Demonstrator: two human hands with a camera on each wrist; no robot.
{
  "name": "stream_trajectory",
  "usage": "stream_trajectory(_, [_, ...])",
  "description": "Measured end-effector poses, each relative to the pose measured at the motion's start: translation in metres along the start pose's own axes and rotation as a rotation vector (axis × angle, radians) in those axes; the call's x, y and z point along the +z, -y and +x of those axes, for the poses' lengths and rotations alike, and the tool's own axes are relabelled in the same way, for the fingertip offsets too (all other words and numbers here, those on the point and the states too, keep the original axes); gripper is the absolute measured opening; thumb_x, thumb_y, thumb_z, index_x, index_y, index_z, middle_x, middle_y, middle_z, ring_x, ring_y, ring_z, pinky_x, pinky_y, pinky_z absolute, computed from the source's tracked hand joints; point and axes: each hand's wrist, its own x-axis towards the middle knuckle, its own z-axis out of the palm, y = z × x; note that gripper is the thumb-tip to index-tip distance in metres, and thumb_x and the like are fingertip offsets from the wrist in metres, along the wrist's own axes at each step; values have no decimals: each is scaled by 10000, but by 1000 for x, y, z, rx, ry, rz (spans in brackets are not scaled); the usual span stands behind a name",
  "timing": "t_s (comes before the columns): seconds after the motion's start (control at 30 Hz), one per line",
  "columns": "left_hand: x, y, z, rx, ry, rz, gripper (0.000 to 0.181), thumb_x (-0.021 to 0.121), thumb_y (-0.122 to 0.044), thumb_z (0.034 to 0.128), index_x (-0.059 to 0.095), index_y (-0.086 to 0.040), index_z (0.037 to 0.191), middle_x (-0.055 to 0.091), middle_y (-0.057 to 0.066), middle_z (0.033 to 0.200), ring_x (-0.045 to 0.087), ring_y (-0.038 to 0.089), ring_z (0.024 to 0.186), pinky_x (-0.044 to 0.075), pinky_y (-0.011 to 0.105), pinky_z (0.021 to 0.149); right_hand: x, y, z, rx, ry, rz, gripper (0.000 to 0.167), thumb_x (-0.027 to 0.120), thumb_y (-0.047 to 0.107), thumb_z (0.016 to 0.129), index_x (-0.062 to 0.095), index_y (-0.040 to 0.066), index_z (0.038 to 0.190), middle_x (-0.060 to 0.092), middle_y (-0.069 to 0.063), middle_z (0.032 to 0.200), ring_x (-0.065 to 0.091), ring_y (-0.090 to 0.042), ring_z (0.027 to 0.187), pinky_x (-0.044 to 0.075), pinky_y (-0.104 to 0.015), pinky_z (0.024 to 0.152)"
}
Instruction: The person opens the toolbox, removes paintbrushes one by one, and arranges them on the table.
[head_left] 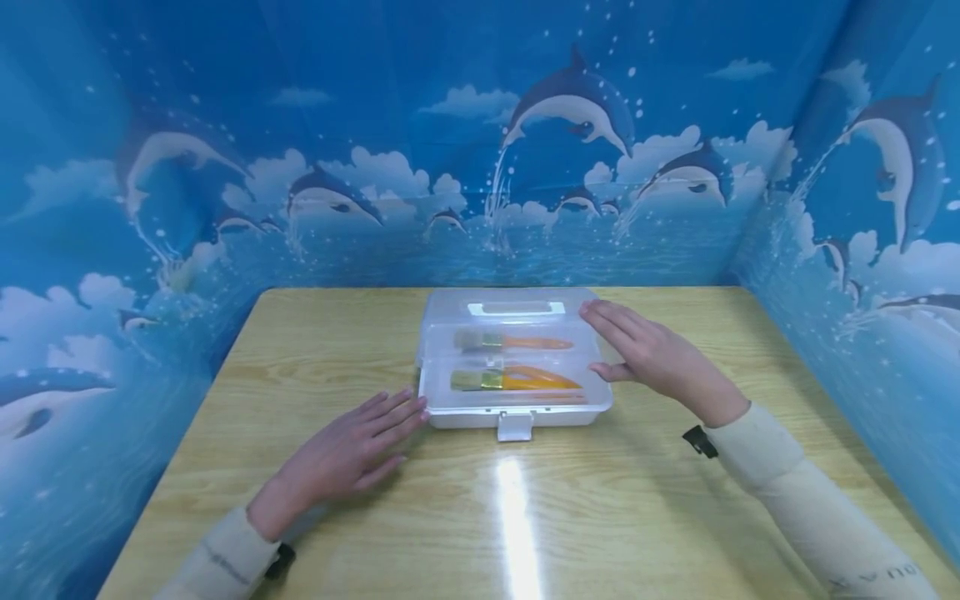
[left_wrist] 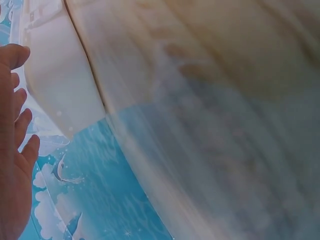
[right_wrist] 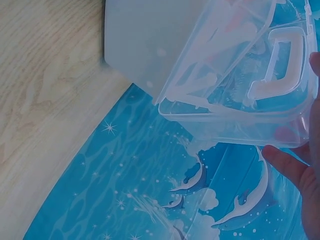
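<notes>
A translucent white plastic case stands on the table, its front latch hanging loose. The lid, with a white handle, tilts up from the case in the right wrist view. A flat paintbrush with an orange handle shows in the case; another brush shape appears behind it, though I cannot tell whether it is a reflection. My left hand has its fingers extended, fingertips at the case's front left corner. My right hand is at the lid's right edge, fingers extended and thumb spread apart.
The case stands near the back of a wood-grain table. A blue dolphin-print curtain rises behind the table and along both sides. Light glare lies on the tabletop in front of the case.
</notes>
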Motion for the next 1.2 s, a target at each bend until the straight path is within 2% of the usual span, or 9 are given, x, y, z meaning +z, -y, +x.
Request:
stream_trajectory(0.3, [-1, 0, 2, -3, 26, -15, 633, 648, -339, 964, 480, -76, 1514, 460, 90, 1577, 431, 306, 1453, 346, 459, 1209, -1, -4, 2, 16, 11, 7, 732, 328, 525, 1072, 458, -84, 1456, 545, -267, 1424, 583, -414, 1244, 591, -530, 918])
stream_trajectory(0.43, [-1, -1, 3, -15, 39, -20, 632, 657, -335, 962, 481, -88, 1517, 460, 78, 1579, 433, 293, 1454, 290, 418, 1248, -1, -6, 4, 20, 6, 14, 732, 331, 522, 1073, 441, -90, 1461, 541, -271, 1427, 582, -426, 1242, 590, -540, 913])
stream_trajectory(0.63, [0, -1, 3, -16, 30, -27, 630, 676, -322, 949, 496, -91, 1507, 472, 81, 1570, 450, 288, 1441, 147, 329, 1296, -2, -10, 8, 19, 8, 27, 745, 318, 529, 1073, 436, -98, 1457, 545, -281, 1413, 583, -430, 1236, 593, -542, 905])
stream_trajectory(0.7, [0, -1, 4, -7, 19, -26, 633, 677, -327, 944, 499, -89, 1503, 473, 86, 1567, 456, 290, 1436, 174, 342, 1290, -3, -11, 8, 29, 22, 28, 748, 310, 536, 1071, 427, -84, 1472, 542, -277, 1415, 579, -424, 1243, 597, -537, 900])
stream_trajectory(0.9, [1, -1, 6, 26, -16, -31, 606, 638, -350, 968, 509, -67, 1488, 482, 119, 1554, 475, 315, 1417, 402, 476, 1174, -6, -12, 8, 59, 62, 35, 769, 286, 562, 1058, 412, -57, 1497, 533, -266, 1425, 565, -419, 1259, 595, -542, 908])
stream_trajectory(1.1, [2, 0, 6, 23, -3, -50, 545, 522, -389, 1044, 509, -80, 1492, 482, 108, 1556, 479, 298, 1416, 399, 457, 1176, -6, -15, 11, 48, 58, 38, 763, 288, 556, 1061, 418, -67, 1484, 535, -268, 1417, 567, -425, 1251, 591, -552, 911])
stream_trajectory(1.2, [1, 0, 6, 19, 3, -52, 543, 532, -383, 1042, 510, -82, 1493, 484, 100, 1557, 479, 294, 1417, 377, 436, 1194, -7, -17, 12, 42, 53, 39, 754, 316, 545, 1063, 417, -73, 1481, 534, -271, 1417, 564, -427, 1256, 587, -550, 923])
